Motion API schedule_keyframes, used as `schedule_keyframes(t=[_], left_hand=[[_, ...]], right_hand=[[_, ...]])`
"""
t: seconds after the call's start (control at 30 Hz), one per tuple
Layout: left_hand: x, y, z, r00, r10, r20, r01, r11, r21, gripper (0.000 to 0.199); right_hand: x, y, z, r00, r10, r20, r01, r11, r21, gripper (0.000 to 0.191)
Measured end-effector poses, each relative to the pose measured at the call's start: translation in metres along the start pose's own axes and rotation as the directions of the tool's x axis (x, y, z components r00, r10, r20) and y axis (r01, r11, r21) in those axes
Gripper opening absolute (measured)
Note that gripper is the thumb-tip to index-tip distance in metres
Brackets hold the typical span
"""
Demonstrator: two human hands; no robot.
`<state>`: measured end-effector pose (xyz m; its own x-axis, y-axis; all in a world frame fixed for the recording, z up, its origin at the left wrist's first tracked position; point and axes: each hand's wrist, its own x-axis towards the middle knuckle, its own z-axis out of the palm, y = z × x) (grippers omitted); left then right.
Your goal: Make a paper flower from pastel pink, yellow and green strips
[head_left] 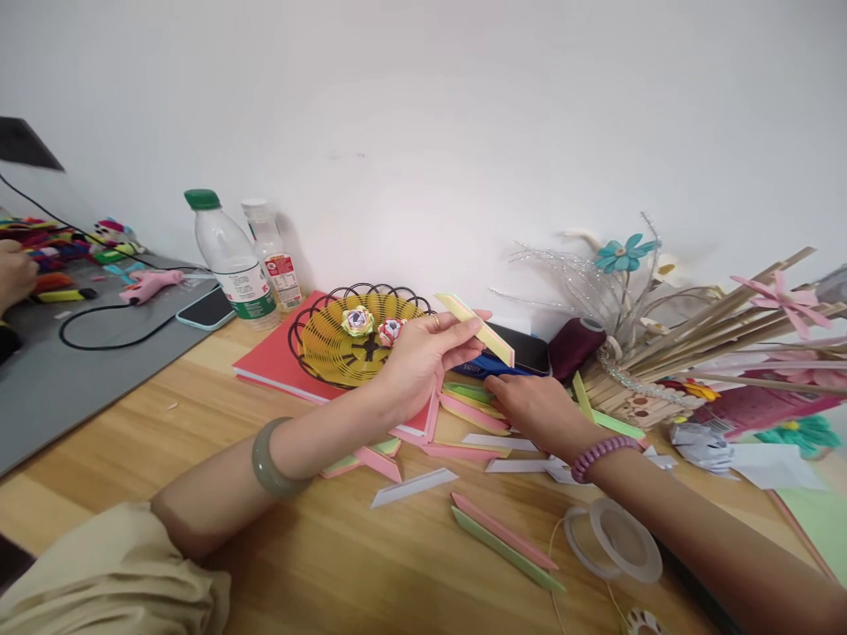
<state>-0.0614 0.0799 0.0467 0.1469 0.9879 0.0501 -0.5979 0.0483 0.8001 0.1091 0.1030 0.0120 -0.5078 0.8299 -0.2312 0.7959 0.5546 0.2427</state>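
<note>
A folded yellow paper strip [486, 333] with a pink edge is pinched between the thumb and fingers of my left hand [440, 348], raised in front of the basket. My right hand [539, 407] reaches down beside the blue item [493, 365], its fingers curled; what they hold, if anything, is hidden. Pink and yellow folded strips [473, 412] lie under and between my hands. White strips [416, 487] are scattered nearby. Closer to me rest a pink strip [506, 531] and a green strip [508, 552], side by side.
A yellow basket [324, 348] with two paper balls sits on a red book [265, 360]. Two bottles [231, 265] and a phone [206, 309] stand or lie left. Right are a thread cone [577, 346], flower crafts [635, 397] and a spool [612, 540]. Another person's hand [14, 273] shows far left.
</note>
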Motion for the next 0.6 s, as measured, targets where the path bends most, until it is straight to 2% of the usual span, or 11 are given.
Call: schedule_keyframes(t=[0.1, 0.23, 0.33, 0.47, 0.6], left_hand=[[0.0, 0.001, 0.001, 1.0, -0.01, -0.001, 0.01, 1.0, 0.003, 0.009], [0.0, 0.001, 0.001, 1.0, -0.008, -0.002, 0.008, 1.0, -0.001, 0.007], [0.0, 0.0, 0.0, 1.0, 0.0, 0.002, 0.0, 1.0, -0.008, 0.008], [-0.002, 0.001, 0.002, 0.999, 0.009, -0.033, -0.01, 1.0, -0.023, 0.009], [-0.004, -0.003, 0.004, 0.999, 0.032, -0.032, -0.032, 0.999, -0.017, 0.01]], right_hand=[[0.001, 0.001, 0.002, 0.999, -0.013, -0.033, 0.015, 0.999, 0.042, 0.031], [-0.002, 0.001, -0.001, 0.991, -0.016, -0.135, 0.036, 0.989, 0.145, 0.015], [-0.005, 0.002, -0.003, 0.973, 0.034, -0.228, 0.03, 0.962, 0.271, 0.019], [-0.009, 0.009, -0.007, 0.933, 0.137, -0.333, 0.037, 0.883, 0.468, 0.016], [-0.023, 0.02, -0.022, 0.884, 0.254, -0.393, 0.058, 0.773, 0.631, 0.019]])
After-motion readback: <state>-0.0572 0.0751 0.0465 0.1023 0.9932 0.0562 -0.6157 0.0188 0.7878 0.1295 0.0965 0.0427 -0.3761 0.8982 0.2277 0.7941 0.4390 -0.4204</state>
